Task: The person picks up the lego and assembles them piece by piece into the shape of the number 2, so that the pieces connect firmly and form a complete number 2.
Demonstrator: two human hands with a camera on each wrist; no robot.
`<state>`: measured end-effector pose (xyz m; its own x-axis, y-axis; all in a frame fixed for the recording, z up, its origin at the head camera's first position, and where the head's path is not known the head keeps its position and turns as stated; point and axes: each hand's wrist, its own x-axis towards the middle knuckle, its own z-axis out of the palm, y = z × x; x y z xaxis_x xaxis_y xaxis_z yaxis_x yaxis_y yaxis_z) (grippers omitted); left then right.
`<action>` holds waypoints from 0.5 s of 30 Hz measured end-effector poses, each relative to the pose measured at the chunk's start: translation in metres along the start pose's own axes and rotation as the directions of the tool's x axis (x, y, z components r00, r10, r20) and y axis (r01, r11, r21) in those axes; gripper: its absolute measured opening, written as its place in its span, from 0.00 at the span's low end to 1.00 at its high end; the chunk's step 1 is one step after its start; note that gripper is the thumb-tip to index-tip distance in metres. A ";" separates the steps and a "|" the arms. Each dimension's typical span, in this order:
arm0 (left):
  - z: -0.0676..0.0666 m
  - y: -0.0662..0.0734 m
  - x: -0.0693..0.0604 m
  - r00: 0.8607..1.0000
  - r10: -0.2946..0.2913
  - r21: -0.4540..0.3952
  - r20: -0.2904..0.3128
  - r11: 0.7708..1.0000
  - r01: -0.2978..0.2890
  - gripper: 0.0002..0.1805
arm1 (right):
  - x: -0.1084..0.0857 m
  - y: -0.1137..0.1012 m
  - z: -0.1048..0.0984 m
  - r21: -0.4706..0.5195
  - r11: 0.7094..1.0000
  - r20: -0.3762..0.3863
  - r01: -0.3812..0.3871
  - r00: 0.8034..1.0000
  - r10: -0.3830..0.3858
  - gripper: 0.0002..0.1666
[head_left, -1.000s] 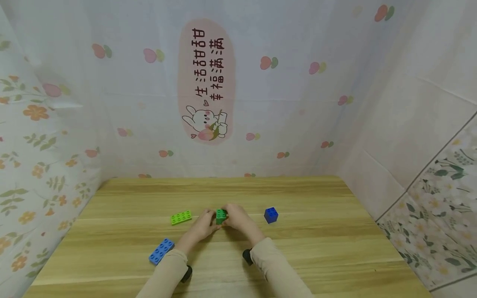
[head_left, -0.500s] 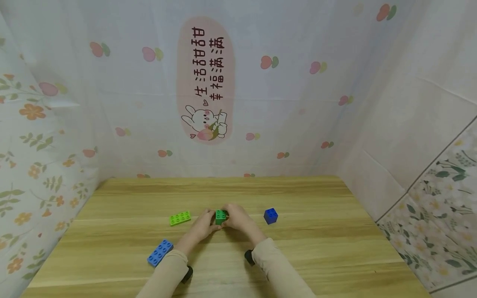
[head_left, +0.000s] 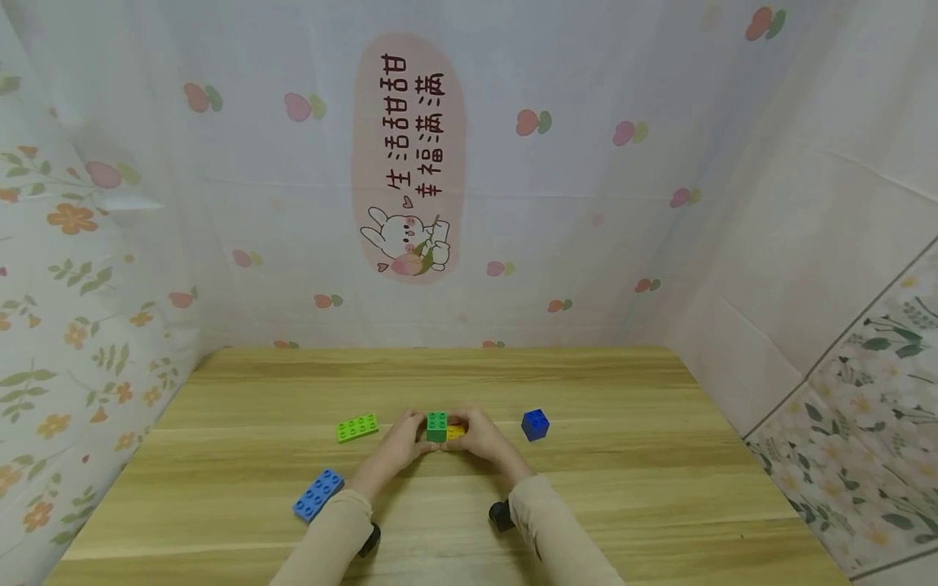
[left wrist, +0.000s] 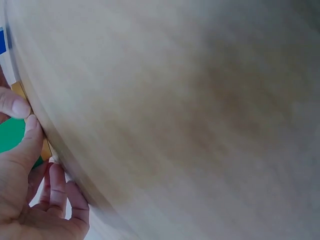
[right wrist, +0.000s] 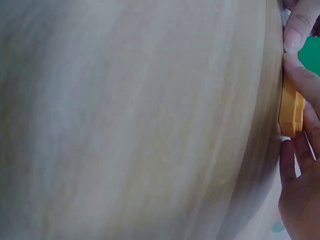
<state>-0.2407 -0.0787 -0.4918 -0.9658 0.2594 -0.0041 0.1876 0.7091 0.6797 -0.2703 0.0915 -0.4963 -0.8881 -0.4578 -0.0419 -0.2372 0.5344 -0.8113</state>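
A green brick (head_left: 436,426) stands on the left part of a flat yellow brick (head_left: 456,432), whose right part shows beside it. The left hand (head_left: 399,444) grips the green brick and the yellow one's left end between thumb and fingers. From the other side, the right hand (head_left: 484,438) pinches the yellow brick. In the left wrist view the thumbs almost meet in front of the yellow brick (left wrist: 46,149), beside the green brick (left wrist: 12,134). The right wrist view shows the yellow brick's free end (right wrist: 288,112) between the right thumb and fingers.
On the wooden table (head_left: 659,488), a lime flat brick (head_left: 357,427) and a light blue brick (head_left: 318,495) lie to the left of the hands. A dark blue brick (head_left: 535,424) is at the right. Patterned cloth (head_left: 572,179) hangs behind the table.
The right hand has shifted a little to the right, off the green brick's side, and the yellow brick has come into sight. The left hand has barely moved.
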 end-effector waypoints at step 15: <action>-0.002 0.001 0.001 1.000 -0.020 0.004 0.016 1.000 0.020 0.27 | -0.013 0.016 -0.019 0.062 0.998 0.021 0.007 1.000 -0.008 0.22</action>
<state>-0.2421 -0.0794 -0.4895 -0.9664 0.2552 -0.0294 0.1687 0.7170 0.6764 -0.2702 0.1190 -0.4977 -0.8776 -0.4770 -0.0474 -0.2185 0.4861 -0.8462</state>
